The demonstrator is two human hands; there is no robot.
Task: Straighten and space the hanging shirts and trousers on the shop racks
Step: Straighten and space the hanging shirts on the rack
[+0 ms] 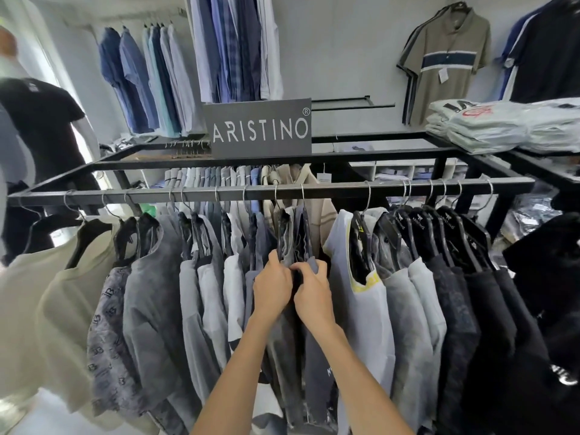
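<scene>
My left grip (271, 285) and right grip (314, 293) sit side by side, knuckles almost touching, below the middle of the rail (339, 191). Both are closed on cloth. The left has its fingers curled into the shoulder of a grey shirt (286, 246). The right is curled round the shoulder edge of the slate shirt (309, 365) hanging just beside it. I can't tell how much fabric each has bunched inside, since the fingertips are buried between the two garments.

What matters for the move ahead is how that rail lies. It runs straight across my view from left to right, above and beyond both grips. The two shirts' hooks (276, 196) ride on it close together, directly up from my knuckles. So any spacing has to go sideways along that line, not toward me or away.

To the left, the neighbouring shirts (232, 277) press in shoulder to shoulder. To the right there's an open stretch of rail before the hook of the pale shirt (361, 309) with the yellow neck trim, and my right grip is the nearer one to it. I reckon the slate shirt wants sliding right into that gap while the left grip steadies the grey one. Pulling downward from here risks tugging a shoulder loose rather than shifting the hook.
</scene>
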